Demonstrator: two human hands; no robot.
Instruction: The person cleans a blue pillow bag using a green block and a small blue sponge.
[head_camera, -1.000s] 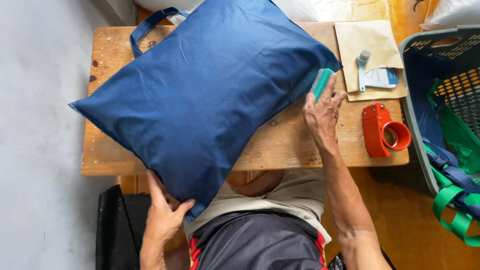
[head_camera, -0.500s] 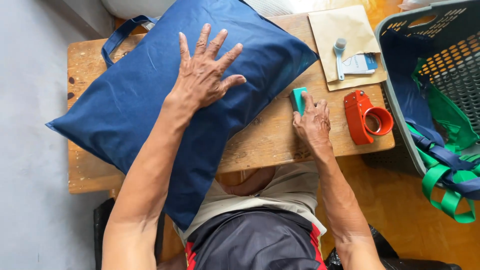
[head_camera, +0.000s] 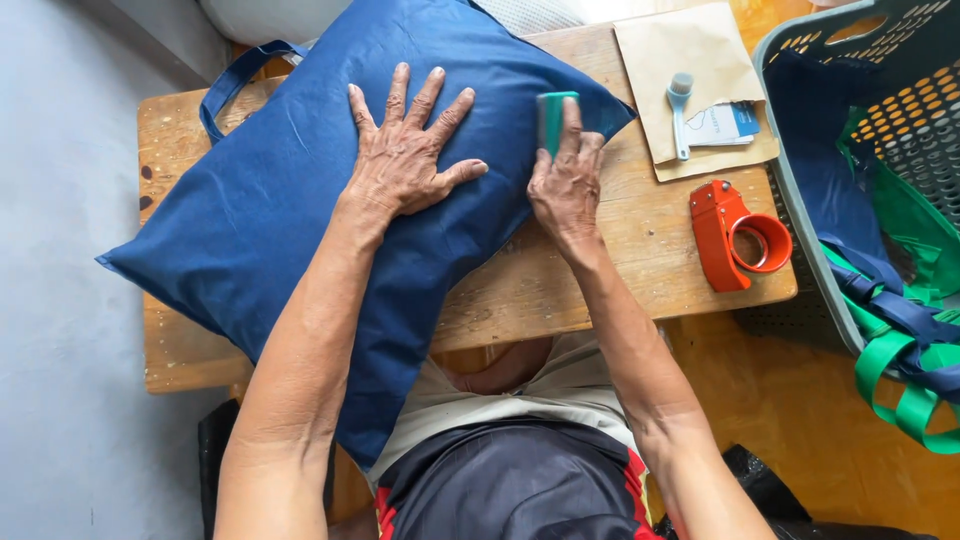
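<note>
Left hand: flat, fingers spread, palm pressed on the blue bag.
Right hand: grip pinching a teal block against the bag's right edge.
Bag: lies across the wooden table, one corner overhanging the near edge.
Beyond: red tape dispenser, brown envelope, grey basket at right.

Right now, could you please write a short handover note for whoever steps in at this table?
Left hand: flat, fingers spread, pressing on the blue bag.
Right hand: gripping a small teal tool, set on the bag's right edge.
The bag lies flat across the wooden table, its near corner hanging over the edge.
Red tape dispenser stands untouched to the right.
Grey basket beyond it holds blue and green bags.
</note>
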